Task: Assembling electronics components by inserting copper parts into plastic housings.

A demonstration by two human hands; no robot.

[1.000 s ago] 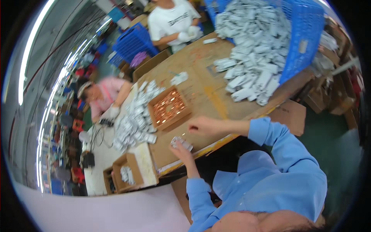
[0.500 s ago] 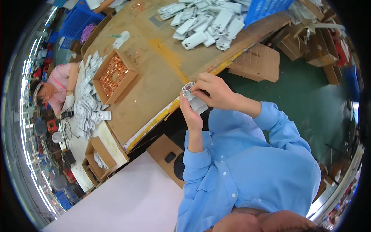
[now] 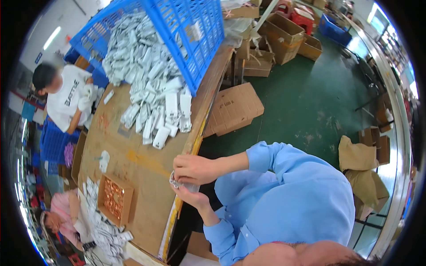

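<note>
My left hand (image 3: 193,198) cradles a white plastic casing (image 3: 192,186) from below, just off the table's edge. My right hand (image 3: 195,169) bends over its top end, fingers curled and pressed together on or inside it. Whether a small part sits between those fingertips is hidden. Beyond my hands, many similar white casings (image 3: 151,80) spill out of a tilted blue plastic crate (image 3: 188,42) onto the table (image 3: 151,190). An open cardboard box (image 3: 127,201) on the table holds small copper-coloured metal pieces (image 3: 112,199).
At the left, a co-worker in a white shirt (image 3: 66,95) and another in pink (image 3: 64,206) wear gloves. More white casings (image 3: 106,239) lie beside the pink sleeve. A flattened carton (image 3: 235,108) rests on the green floor, with open cartons (image 3: 282,37) behind.
The view has swung right, bringing the crate and the white-shirted co-worker into sight. My right hand now covers the casing's top end more, hiding the red spot seen there before.
</note>
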